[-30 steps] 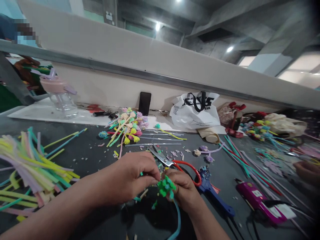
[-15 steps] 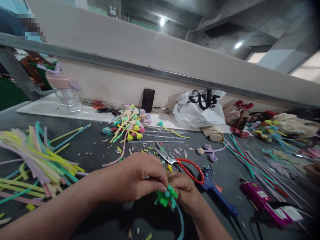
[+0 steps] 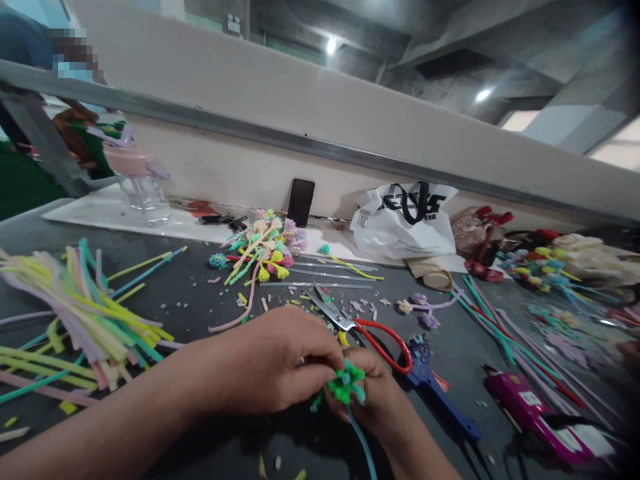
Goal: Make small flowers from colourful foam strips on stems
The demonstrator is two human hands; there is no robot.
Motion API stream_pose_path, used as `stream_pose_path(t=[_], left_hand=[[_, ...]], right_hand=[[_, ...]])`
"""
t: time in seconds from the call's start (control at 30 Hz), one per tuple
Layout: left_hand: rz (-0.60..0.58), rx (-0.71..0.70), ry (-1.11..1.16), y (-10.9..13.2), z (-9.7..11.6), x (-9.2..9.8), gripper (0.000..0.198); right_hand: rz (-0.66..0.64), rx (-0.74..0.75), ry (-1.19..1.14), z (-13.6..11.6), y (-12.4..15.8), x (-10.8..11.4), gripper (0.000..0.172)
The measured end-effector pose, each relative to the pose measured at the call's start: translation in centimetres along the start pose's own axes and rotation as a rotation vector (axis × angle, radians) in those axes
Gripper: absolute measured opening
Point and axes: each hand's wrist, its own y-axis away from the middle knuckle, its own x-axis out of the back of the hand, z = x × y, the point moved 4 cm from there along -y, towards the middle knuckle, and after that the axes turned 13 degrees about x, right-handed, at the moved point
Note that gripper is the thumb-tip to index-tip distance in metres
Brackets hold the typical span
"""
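Between my hands is a small green pipe-cleaner flower (image 3: 347, 383) with a light blue centre, its face turned up toward me. A light blue stem (image 3: 363, 440) curves down from it to the lower edge of the view. My left hand (image 3: 295, 357) pinches the flower's left side with thumb and forefinger. From the right, my right hand (image 3: 375, 383) is closed round the flower's base, its fingertips partly hidden behind the petals. Just beyond my hands lie scissors (image 3: 383, 343) with red handles, blades partly open.
Loose pipe cleaners (image 3: 95, 313) are heaped at left. Finished flowers (image 3: 265, 243) lie behind my hands. At right are a blue-handled tool (image 3: 443, 397) and a magenta device (image 3: 535, 413). A water bottle (image 3: 140, 183), phone (image 3: 301, 201) and white bag (image 3: 405, 223) stand along the back.
Both hands and the flower have shifted slightly right in view. The flower has turned so its face and blue centre show more fully.
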Motion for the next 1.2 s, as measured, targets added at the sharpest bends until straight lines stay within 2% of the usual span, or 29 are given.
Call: stream_pose_path(t=[0.1,0.23,0.37,0.43,0.53,0.6,0.73,0.97,1.2], left_hand=[[-0.002,0.085,0.030,0.0,-0.3,-0.1,0.015],[0.033,0.113,-0.025,0.0,-0.6,-0.4,0.015],[0.104,0.206,-0.028,-0.3,-1.4,-0.7,0.012],[0.082,0.276,0.028,-0.5,-2.0,-1.0,0.012],[-0.031,0.352,0.108,-0.5,-2.6,-1.4,0.013],[-0.078,0.353,0.100,-0.5,-2.7,-1.4,0.014],[-0.071,0.310,-0.011,-0.3,-2.3,-0.9,0.015],[-0.116,0.235,-0.100,-0.2,-2.2,-1.2,0.017],[-0.118,0.247,-0.074,-0.2,-2.4,-1.3,0.016]], right_hand=[[0.010,-0.055,-0.084,0.7,0.1,-0.2,0.028],[0.030,-0.100,-0.116,1.3,0.2,-0.1,0.027],[0.036,-0.034,-0.083,1.2,0.0,0.1,0.025],[0.015,0.030,-0.007,0.9,-0.2,0.2,0.025],[-0.072,0.075,0.219,0.2,-0.3,0.2,0.029],[-0.131,0.083,0.362,-0.1,-0.4,0.2,0.032],[-0.204,0.105,0.500,-0.8,-0.7,-0.2,0.035],[-0.257,0.150,0.492,-1.1,-0.8,-0.6,0.037],[-0.218,0.119,0.458,-0.7,-0.6,-0.2,0.036]])
